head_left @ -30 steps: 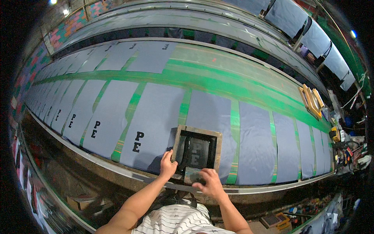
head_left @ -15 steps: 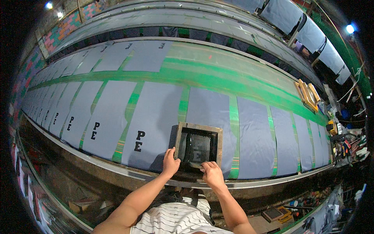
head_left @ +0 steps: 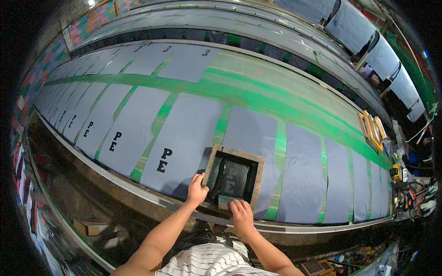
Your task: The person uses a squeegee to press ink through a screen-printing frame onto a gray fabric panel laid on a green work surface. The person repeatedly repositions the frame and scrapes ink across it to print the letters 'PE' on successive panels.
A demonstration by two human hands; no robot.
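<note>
A screen printing frame (head_left: 258, 179) with a wooden rim lies on a blue-grey fabric panel (head_left: 250, 123) at the table's near edge. Its mesh (head_left: 234, 177) is dark with ink and shows pale block letters. My left hand (head_left: 197, 191) grips the frame's left side, fingers closed around the wood. At the near end inside the frame, my right hand (head_left: 242, 215) is closed on a small flat squeegee (head_left: 224, 201), whose left part shows beside the fingers. Left of the frame, a neighbouring fabric panel (head_left: 186, 126) bears black printed letters (head_left: 164, 160).
A long green table (head_left: 276, 83) carries rows of fabric panels. Wooden frames (head_left: 372, 131) stand at its far right end, near a yellow object (head_left: 396, 173) and assorted clutter. More fabric hangs (head_left: 354, 32) at the upper right. A metal rail (head_left: 294, 228) runs along the near edge.
My right hand has shifted left along the frame's near end, and more of the squeegee now shows. My left hand keeps its hold on the frame. The whole view has tilted.
</note>
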